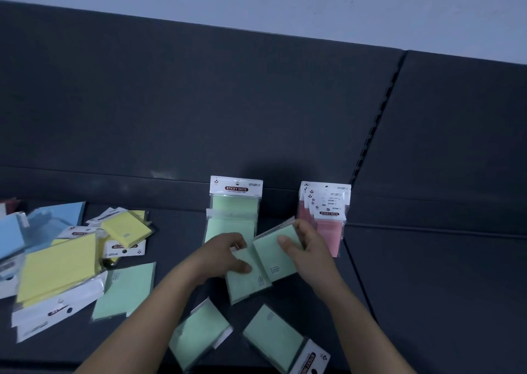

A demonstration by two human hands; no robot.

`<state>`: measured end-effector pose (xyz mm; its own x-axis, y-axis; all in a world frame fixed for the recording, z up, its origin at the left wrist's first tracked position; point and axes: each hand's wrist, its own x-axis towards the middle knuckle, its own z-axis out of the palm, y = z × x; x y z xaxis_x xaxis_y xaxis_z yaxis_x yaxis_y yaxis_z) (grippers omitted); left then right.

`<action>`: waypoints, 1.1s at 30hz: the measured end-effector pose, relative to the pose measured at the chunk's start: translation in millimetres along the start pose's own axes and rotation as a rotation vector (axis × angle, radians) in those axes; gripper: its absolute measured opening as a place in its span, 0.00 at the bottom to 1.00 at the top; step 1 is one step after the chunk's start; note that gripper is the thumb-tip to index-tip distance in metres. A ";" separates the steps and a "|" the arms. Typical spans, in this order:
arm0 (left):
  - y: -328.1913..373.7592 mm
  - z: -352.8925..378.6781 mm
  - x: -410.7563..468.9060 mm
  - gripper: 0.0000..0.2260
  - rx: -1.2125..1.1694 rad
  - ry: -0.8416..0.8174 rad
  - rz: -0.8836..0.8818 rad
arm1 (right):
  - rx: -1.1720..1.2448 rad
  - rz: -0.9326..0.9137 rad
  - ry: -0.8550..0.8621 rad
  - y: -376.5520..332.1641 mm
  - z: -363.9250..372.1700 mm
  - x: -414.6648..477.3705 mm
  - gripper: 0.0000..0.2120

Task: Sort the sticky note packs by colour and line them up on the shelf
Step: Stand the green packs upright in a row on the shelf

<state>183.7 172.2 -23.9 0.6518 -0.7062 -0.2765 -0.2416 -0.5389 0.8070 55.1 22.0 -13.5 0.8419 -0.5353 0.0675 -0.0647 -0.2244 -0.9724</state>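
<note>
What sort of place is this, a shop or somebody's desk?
Probably a shop or stockroom. The dark shelf has a slotted upright behind it, and the green sticky note packs and pink sticky note packs are many alike, sealed with hang-hole header cards.

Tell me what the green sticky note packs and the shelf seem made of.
Green sticky note packs: matte paper pads inside clear, glossy plastic sleeves, judging by the shiny edges. Shelf: probably painted metal, dark and smooth with a faint sheen.
</note>
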 end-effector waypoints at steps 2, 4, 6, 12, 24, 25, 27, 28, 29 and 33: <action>0.8 -7.8 -4.3 0.11 -0.160 0.018 0.025 | 0.060 -0.005 -0.096 -3.0 0.9 -0.1 0.03; 4.2 -13.4 -10.4 0.09 -0.282 0.021 0.043 | 0.090 0.009 -0.184 -5.8 2.5 -0.4 0.04; 8.5 -15.4 -17.7 0.11 -0.419 -0.023 0.050 | 0.123 0.043 -0.244 -7.5 5.6 0.1 0.05; 2.2 -11.9 -19.0 0.06 -0.700 0.160 -0.004 | 0.192 0.149 -0.256 -7.2 12.6 -0.8 0.10; -24.8 -16.3 22.1 0.26 0.240 0.297 -0.356 | 0.082 0.164 -0.118 2.5 14.1 -3.1 0.16; -26.3 -18.4 22.6 0.19 0.166 0.299 -0.333 | 0.083 0.170 -0.120 2.9 13.4 -2.8 0.15; -28.6 -19.4 22.8 0.13 -0.010 0.336 -0.261 | 0.084 0.173 -0.121 4.0 11.8 -2.0 0.15; -29.4 -18.8 22.7 0.14 -0.111 0.365 -0.207 | 0.088 0.174 -0.118 4.7 11.1 -1.7 0.15; -29.1 -18.8 22.3 0.15 -0.194 0.398 -0.154 | 0.093 0.176 -0.117 5.6 10.7 -1.2 0.16; -29.7 -25.1 30.3 0.14 -0.292 0.506 -0.054 | 0.109 0.185 -0.114 7.4 9.5 0.4 0.15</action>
<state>228.6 178.4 -43.2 0.9373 -0.3353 -0.0951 -0.0373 -0.3679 0.9291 60.0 27.8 -22.8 0.8767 -0.4623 -0.1332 -0.1700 -0.0387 -0.9847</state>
